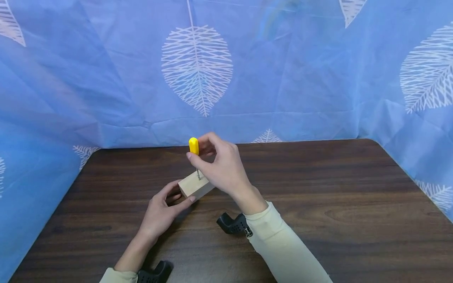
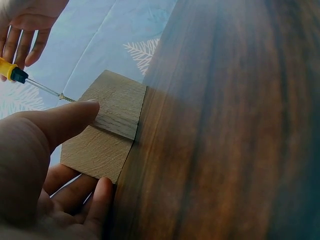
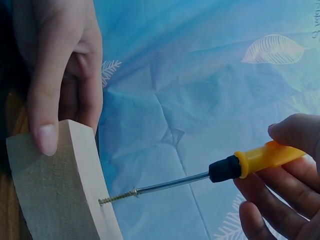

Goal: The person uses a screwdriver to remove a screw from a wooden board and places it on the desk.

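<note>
A pale wooden block point(image 1: 192, 185) lies on the table, its near end gripped by my left hand point(image 1: 161, 214), thumb on one side and fingers on the other. From the block's top face a brass-coloured screw point(image 3: 117, 199) stands up, most of its thread showing. A screwdriver with a yellow handle point(image 1: 193, 146), black collar point(image 3: 224, 169) and thin metal shaft point(image 3: 172, 183) meets the screw head at its tip. My right hand point(image 1: 223, 165) holds that handle between thumb and fingers, above the block.
The dark wood-grain table point(image 1: 318, 204) extends to both sides. Behind it hangs a blue cloth point(image 1: 301, 78) with white leaf prints. Black wrist devices point(image 1: 231, 224) sit at both sleeves, close over the tabletop.
</note>
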Tool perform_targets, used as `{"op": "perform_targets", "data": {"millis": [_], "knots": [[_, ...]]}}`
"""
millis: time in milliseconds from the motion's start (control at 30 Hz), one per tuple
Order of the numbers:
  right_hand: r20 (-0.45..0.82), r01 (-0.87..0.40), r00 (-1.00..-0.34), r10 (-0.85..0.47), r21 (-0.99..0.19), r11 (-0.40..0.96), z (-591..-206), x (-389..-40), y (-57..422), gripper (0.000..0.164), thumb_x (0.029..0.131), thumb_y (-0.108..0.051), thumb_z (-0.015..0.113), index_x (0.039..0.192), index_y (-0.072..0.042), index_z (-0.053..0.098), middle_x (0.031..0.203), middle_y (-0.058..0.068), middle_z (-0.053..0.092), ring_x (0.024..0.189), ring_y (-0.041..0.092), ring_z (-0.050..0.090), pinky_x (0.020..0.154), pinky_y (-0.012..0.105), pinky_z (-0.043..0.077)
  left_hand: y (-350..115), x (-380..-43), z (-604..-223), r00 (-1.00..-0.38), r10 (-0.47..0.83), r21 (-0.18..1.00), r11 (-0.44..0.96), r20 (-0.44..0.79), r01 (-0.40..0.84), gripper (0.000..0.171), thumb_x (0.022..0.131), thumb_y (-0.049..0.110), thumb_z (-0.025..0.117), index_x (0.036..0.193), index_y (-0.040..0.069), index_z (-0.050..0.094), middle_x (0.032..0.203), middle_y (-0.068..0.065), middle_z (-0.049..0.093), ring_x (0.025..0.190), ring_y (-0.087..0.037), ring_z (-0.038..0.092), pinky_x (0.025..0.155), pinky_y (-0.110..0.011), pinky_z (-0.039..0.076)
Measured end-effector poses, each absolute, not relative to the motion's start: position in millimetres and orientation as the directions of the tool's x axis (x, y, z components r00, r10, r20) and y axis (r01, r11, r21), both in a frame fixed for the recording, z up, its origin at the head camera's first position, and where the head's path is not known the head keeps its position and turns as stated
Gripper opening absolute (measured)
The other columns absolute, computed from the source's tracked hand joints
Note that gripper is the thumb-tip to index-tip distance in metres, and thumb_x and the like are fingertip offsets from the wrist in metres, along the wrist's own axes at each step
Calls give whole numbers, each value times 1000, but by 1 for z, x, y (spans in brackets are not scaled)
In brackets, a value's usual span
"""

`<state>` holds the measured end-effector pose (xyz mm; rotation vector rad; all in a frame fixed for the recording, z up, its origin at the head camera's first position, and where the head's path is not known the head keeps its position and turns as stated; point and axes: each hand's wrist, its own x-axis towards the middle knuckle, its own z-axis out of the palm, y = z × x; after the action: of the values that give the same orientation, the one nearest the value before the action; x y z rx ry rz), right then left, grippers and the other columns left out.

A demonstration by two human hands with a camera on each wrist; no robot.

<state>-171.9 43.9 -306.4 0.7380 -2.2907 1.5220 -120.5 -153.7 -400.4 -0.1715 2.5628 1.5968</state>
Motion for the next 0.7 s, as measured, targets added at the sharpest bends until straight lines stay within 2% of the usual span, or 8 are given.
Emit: {"op": "perform_targets", "data": {"millis": [233, 467, 700], "knots": [[486, -543, -838, -248, -781, 308, -308, -171, 44, 25, 96, -15, 83, 117, -9, 71, 105, 4, 79, 93, 15, 75, 89, 43, 65, -154, -123, -402, -988, -21, 880, 451, -152, -145, 67, 95, 42, 84, 154, 29, 56, 155, -12, 59, 141, -40, 61, 108, -55, 58], [499, -562, -826, -261, -758, 331, -305, -171, 43, 24, 97, -13, 80, 119, -8, 71, 106, 5, 79, 92, 16, 77, 89, 33, 64, -154, -123, -402, -987, -35, 889, 432, -154, -154, 67, 95, 42, 84, 154, 30, 56, 158, -10, 57, 142, -39, 60, 107, -55, 58], [487, -560, -826, -283, -761, 327, -304, -173, 40, 25, 98, -14, 79, 121, -8, 70, 107, 6, 78, 92, 16, 77, 89, 33, 64, -154, -124, -403, -989, -47, 895, 421, -143, -150, 64, 95, 38, 85, 153, 29, 58, 154, -10, 60, 140, -38, 62, 108, -55, 58]]}}
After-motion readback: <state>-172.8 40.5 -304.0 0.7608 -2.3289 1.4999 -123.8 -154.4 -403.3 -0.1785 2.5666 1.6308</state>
